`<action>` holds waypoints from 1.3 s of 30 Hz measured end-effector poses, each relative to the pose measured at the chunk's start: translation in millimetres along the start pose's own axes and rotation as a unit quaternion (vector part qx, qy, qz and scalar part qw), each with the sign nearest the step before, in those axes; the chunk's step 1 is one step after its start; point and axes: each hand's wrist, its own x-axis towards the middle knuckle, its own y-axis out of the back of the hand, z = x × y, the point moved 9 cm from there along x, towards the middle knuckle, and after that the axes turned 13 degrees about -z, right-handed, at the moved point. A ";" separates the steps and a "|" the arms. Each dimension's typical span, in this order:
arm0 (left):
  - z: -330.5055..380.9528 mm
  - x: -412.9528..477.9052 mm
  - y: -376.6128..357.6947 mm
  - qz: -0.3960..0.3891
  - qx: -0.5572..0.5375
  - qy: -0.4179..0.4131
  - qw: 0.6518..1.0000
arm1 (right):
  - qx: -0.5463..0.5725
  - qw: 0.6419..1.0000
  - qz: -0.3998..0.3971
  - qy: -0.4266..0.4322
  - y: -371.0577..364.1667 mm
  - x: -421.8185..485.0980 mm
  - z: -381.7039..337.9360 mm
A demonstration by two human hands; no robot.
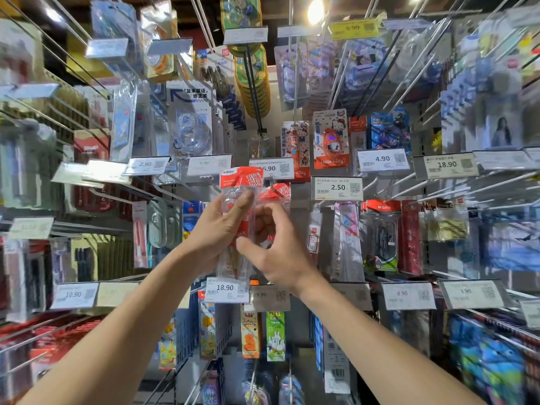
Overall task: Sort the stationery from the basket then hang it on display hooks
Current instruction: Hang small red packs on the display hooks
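Observation:
A clear plastic stationery pack with a red header card is held upright in front of the display wall. My left hand grips it from the left, thumb across its front. My right hand pinches its lower right side, fingers curled behind it. A second pack with the same red header hangs just behind on a display hook under the 6.90 price tag. The held pack's header is level with that hook. The basket is out of view.
Rows of metal hooks with hanging stationery fill the wall on all sides. Price tags 18.90 and 2.50 jut out close to my hands. Hello Kitty correction tape packs hang above right.

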 end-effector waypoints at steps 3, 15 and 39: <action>-5.6 -1.7 2.2 0.020 -0.007 0.005 1.000 | 0.003 0.999 0.031 0.011 4.3 1.9 1.7; -7.5 -8.5 29.5 0.111 0.011 0.076 0.991 | 0.187 0.980 0.028 -0.069 21.3 -20.2 47.1; 42.7 16.2 17.5 0.129 -0.036 0.025 0.991 | 0.128 0.971 0.098 -0.178 39.5 2.6 65.4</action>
